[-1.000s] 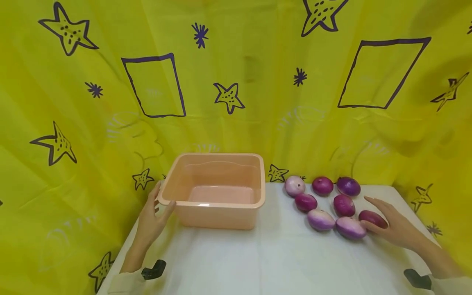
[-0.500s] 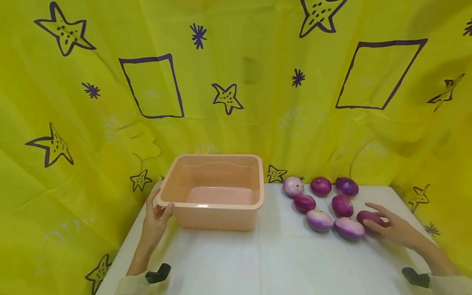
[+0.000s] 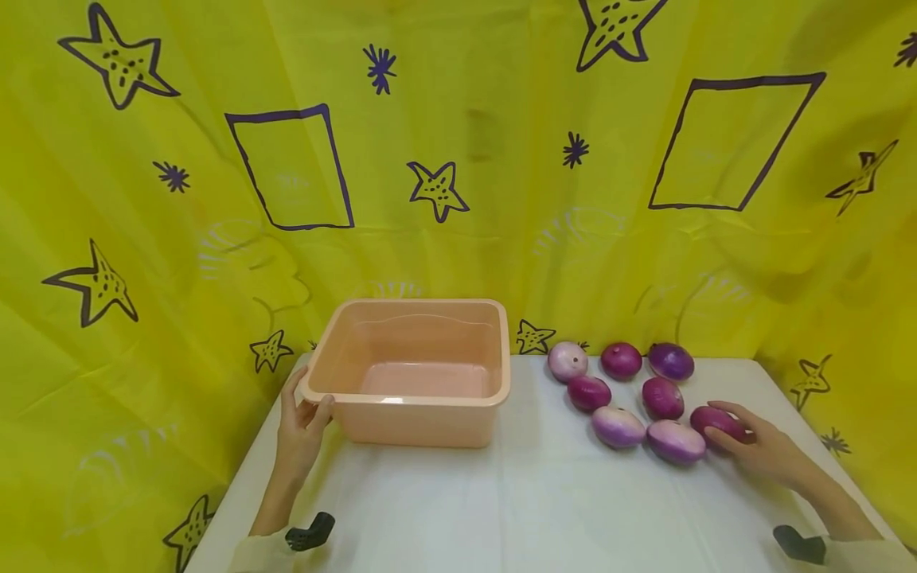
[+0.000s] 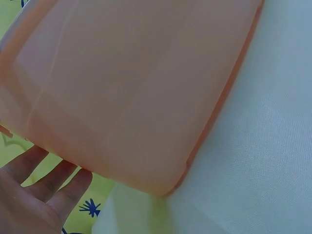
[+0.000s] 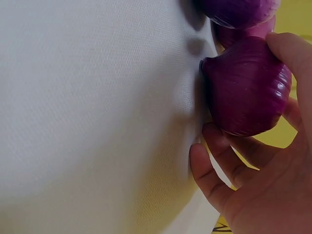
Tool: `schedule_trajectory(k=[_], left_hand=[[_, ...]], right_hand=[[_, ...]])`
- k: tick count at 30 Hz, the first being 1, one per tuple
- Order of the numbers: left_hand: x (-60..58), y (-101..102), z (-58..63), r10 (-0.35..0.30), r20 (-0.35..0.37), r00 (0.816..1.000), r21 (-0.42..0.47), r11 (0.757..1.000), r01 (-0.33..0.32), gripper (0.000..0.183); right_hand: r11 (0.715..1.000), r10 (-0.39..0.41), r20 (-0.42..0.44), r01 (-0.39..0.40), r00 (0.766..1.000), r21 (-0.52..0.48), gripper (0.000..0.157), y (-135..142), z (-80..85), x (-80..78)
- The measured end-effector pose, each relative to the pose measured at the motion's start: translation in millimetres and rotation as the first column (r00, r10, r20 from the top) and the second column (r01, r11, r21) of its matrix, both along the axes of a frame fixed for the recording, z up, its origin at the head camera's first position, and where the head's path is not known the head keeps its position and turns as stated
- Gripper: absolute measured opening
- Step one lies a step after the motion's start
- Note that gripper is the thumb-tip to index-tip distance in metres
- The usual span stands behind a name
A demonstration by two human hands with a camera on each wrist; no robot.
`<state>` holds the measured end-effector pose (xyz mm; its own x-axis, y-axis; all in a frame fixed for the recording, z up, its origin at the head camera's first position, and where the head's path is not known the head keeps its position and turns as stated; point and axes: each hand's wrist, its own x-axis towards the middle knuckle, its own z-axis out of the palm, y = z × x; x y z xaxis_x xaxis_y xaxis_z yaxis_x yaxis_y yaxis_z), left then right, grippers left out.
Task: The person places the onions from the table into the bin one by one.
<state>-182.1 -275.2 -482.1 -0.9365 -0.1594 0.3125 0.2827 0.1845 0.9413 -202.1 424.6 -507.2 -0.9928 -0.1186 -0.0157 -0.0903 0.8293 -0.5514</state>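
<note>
A peach plastic basin (image 3: 411, 422) stands on the white-covered table at the back, left of centre. My left hand (image 3: 299, 446) holds its near left corner, thumb at the front of the rim and fingers along the left side. In the left wrist view those fingertips (image 4: 84, 176) touch the basin's edge. Over on the right, my right hand (image 3: 770, 455) grips a dark red onion (image 3: 708, 417), the rightmost of a group. The right wrist view shows the thumb on top of that onion (image 5: 246, 92) and fingers under its side, with its pointed end towards the tablecloth.
Several more onions lie close to the held one: a pale purple onion (image 3: 676, 442) touching close on its left, others behind, such as a deep purple one (image 3: 671, 362). A yellow patterned curtain (image 3: 458, 255) hangs right behind the table and along both sides.
My right hand has come down over the rightmost onion and its thumb and fingers have closed round it. The left hand has shifted slightly at the basin's corner. The basin looks unmoved.
</note>
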Motion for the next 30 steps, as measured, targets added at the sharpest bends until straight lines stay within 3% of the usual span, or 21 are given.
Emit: schedule_trajectory(k=[17, 25, 30], left_hand=[[1.3, 1.4, -0.8, 0.030, 0.015, 0.999, -0.013, 0.999, -0.030, 0.067], [3.7, 3.4, 0.6, 0.054, 0.042, 0.998, -0.014, 0.998, -0.053, 0.066], [5.9, 5.2, 1.4, 0.076, 0.065, 0.995, -0.009, 0.997, -0.075, 0.065]], right_hand=[[0.997, 0.042, -0.080, -0.047, 0.996, -0.063, 0.056, 5.1, 2.2, 1.6], [0.992, 0.110, -0.102, -0.115, 0.989, -0.044, 0.050, 2.6, 30.0, -1.6], [0.980, 0.172, -0.170, -0.186, 0.970, -0.069, 0.049, -6.4, 54.0, -9.3]])
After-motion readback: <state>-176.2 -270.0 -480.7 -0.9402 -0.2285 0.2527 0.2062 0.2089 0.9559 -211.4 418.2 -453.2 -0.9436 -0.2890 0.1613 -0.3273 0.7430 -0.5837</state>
